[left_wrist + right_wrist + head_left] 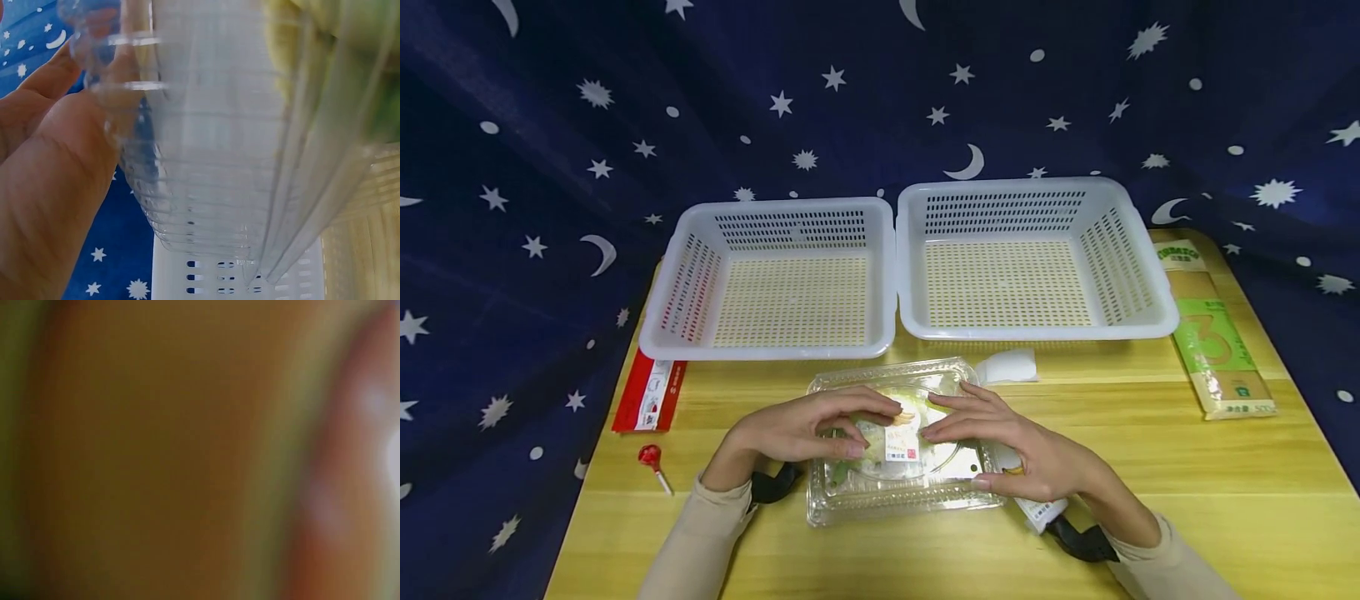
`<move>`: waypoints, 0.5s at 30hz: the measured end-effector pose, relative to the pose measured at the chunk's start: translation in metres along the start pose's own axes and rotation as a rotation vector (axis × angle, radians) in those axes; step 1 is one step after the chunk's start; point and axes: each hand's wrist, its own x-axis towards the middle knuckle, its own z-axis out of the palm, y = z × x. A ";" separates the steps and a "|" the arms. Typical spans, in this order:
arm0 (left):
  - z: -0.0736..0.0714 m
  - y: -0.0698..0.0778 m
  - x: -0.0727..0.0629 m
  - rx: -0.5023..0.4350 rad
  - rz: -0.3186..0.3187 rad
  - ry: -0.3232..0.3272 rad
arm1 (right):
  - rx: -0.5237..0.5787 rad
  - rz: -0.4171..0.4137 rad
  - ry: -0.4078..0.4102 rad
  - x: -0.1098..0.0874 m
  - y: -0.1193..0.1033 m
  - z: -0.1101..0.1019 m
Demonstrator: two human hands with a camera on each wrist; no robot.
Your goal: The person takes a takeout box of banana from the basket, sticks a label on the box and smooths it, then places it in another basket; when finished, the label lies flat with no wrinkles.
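Two hands, the left hand (pixel 831 423) and the right hand (pixel 1011 442), lie with relaxed, loosely extended fingers over a clear plastic clamshell container (pixel 880 506) with a label (pixel 901 443) on its lid. It sits on the wooden table (pixel 1157 475), before two perforated white baskets (pixel 767 352). Farther out lie a red lollipop (pixel 650 456), left, and a packet marked 3 (pixel 1217 337), right.

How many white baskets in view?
2. The left basket and right basket stand side by side at the far side of the table, beyond the clear container. No others show in the head view.
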 end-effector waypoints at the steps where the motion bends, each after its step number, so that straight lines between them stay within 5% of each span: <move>1: 0.000 0.000 0.000 0.002 -0.004 0.004 | -0.021 -0.002 -0.021 0.002 0.000 0.002; 15: -0.001 0.000 -0.001 0.064 0.002 0.043 | -0.114 0.008 -0.085 0.006 0.001 0.012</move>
